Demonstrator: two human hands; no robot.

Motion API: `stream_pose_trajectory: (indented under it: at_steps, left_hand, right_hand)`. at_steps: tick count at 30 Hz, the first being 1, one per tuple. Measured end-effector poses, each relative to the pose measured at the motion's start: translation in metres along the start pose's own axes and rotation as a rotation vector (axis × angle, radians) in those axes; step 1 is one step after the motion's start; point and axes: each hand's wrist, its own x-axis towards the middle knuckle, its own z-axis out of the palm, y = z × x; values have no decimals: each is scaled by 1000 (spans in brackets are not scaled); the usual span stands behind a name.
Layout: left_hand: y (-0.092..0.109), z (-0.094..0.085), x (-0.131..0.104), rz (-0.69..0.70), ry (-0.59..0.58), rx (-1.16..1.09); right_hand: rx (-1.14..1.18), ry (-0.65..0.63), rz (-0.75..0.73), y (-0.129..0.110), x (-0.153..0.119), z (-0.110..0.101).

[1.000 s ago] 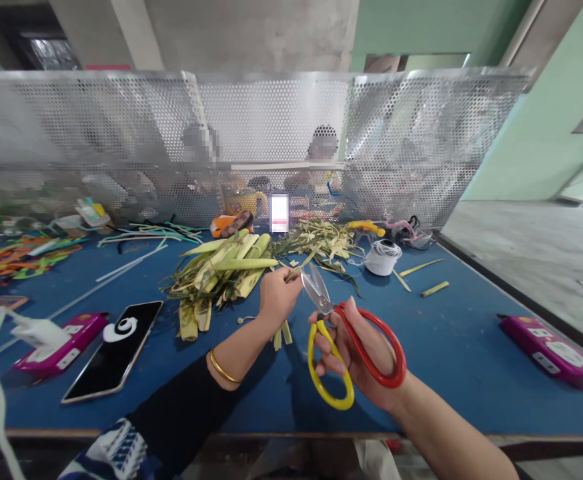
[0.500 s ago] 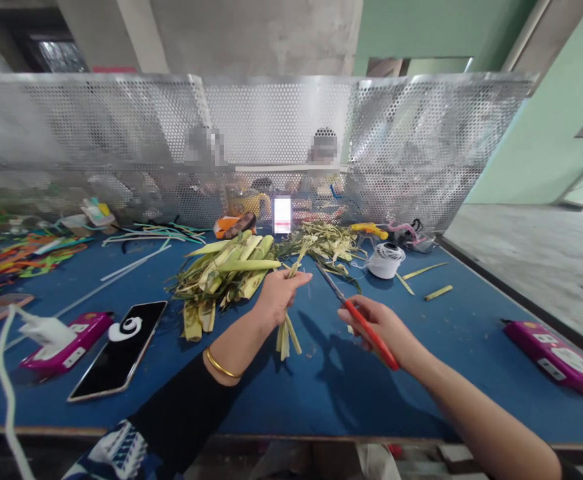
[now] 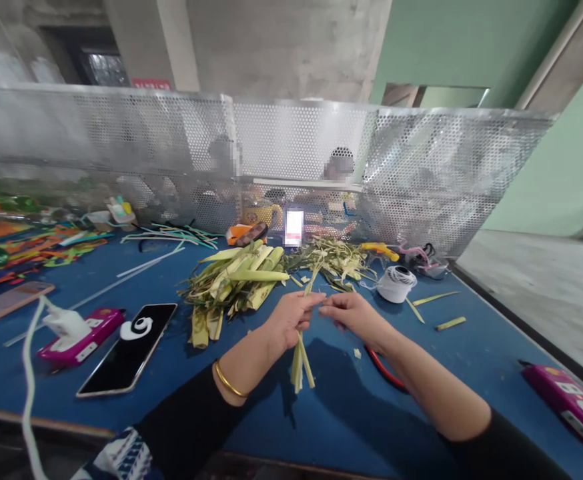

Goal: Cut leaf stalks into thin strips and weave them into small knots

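My left hand [image 3: 291, 319] is closed round a small bundle of pale green husk strips [image 3: 299, 368], whose ends hang below the fist and stick up above it. Its index finger points right. At that fingertip my right hand [image 3: 352, 315] is closed in a pinch; what it holds, if anything, is too small to make out. Red-handled scissors [image 3: 385, 371] lie on the table, partly hidden beneath my right forearm. A heap of broad green husks [image 3: 244, 275] lies left of the bundle, and thinner shredded strips [image 3: 339, 259] lie behind my hands.
The blue table [image 3: 421, 407] also carries a white thread spool [image 3: 396, 285], a black phone [image 3: 129, 353], magenta power strips [image 3: 569, 400] and colourful scraps [image 3: 61, 250]. A perforated metal screen [image 3: 296, 133] stands at the back, with people behind it. A white cable [image 3: 29, 393] runs down at left.
The scissors have left my right hand and now lie on the table. That hand has moved left to my left fingertips. My left hand still grips the husk strips. The view has shifted slightly.
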Motion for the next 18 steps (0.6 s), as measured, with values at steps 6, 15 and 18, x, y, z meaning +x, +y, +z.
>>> stream_pose_trajectory:
  at_steps: [6,15,18]
  left_hand:
    - [6,-7,4,-60,-55,-193]
    - [0,-2,5,-215,-16,-341]
    - [-4,-2,5,-275,-111,-397]
  right_hand:
    - [-148,319,-116,27,23,-17]
    - [-1185,441,-1046,2,-12,-14]
    - [-1162,252,-1197,-6,-18,6]
